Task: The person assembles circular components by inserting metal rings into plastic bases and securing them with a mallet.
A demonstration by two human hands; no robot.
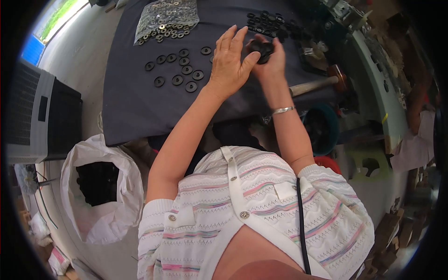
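My right hand [274,66] is closed round a few black round discs [261,50], wheel-like, held over the dark cloth-covered table [135,102]. Beside it is my left hand [228,63], fingers stretched out and its thumb close to the held discs; whether the thumb touches them I cannot tell. Several loose black discs [177,80], each with a raised centre, lie spread on the cloth left of my left hand. Beyond my right hand sits a cluster of similar black discs [262,22].
Metal washers spill from a clear plastic bag [168,13] at the far left. A wooden-handled hammer [312,87] lies right of my right wrist. Below the table's right side stands a teal bucket [332,123]. A white sack [105,226] holding black pieces is on the floor at left.
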